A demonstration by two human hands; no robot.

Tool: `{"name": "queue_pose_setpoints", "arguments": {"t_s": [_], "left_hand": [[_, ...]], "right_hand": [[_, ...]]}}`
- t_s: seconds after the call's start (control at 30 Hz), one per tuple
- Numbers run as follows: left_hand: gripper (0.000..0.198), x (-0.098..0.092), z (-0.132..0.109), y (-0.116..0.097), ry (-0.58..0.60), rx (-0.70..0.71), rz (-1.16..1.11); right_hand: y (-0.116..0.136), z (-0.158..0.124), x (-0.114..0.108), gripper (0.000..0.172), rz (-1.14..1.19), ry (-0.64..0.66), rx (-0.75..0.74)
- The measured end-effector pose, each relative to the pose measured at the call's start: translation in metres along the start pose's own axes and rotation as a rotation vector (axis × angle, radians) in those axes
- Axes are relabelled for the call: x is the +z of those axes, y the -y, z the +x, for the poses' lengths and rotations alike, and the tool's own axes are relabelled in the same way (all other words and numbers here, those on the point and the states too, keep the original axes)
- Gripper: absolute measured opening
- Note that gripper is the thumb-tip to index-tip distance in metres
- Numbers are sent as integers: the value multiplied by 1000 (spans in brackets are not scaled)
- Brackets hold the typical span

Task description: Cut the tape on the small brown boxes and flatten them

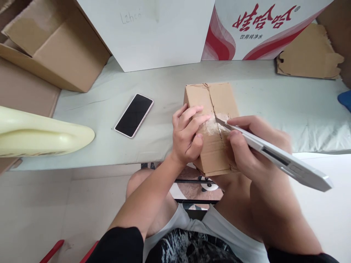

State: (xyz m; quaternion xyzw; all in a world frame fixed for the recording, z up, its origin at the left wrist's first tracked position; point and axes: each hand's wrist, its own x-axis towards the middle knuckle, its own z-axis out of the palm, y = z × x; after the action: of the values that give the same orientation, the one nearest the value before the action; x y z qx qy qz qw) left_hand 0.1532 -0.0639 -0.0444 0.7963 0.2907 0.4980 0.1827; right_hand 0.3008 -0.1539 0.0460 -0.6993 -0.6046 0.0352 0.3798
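A small brown cardboard box [223, 98] lies at the near edge of the covered surface, with a seam running along its top and clear tape across the middle. My left hand [189, 133] presses on the box's left side, its fingers spread over the top beside the tape. In my right hand [257, 146] is a silver utility knife [276, 155], gripped near its blade end. The blade tip touches the seam at the tape. Part of the box's right side is hidden behind my right hand.
A phone [134, 115] lies left of the box on the pale cloth [161, 146]. Behind stand a white panel [164, 40] and a red-and-white printed carton [257, 40]. Large cardboard boxes [71, 47] are at the left, beside a pale yellow object [49, 135]. Torn cardboard [308, 54] sits far right.
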Motion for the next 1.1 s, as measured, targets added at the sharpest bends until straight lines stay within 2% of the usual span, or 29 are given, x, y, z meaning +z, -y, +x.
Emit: {"name": "queue_pose_setpoints", "arguments": {"t_s": [0.27, 0.57, 0.8, 1.1], "left_hand": [[50, 1, 1, 0, -19, 8, -5], [53, 0, 2, 0, -24, 24, 24], [55, 1, 1, 1, -5, 17, 39], [54, 1, 1, 0, -8, 0, 20]], "right_hand": [[-2, 2, 3, 15, -29, 8, -13], [7, -3, 0, 10, -20, -39, -79], [10, -6, -5, 9, 15, -31, -52], [3, -3, 1, 11, -22, -5, -45]]}}
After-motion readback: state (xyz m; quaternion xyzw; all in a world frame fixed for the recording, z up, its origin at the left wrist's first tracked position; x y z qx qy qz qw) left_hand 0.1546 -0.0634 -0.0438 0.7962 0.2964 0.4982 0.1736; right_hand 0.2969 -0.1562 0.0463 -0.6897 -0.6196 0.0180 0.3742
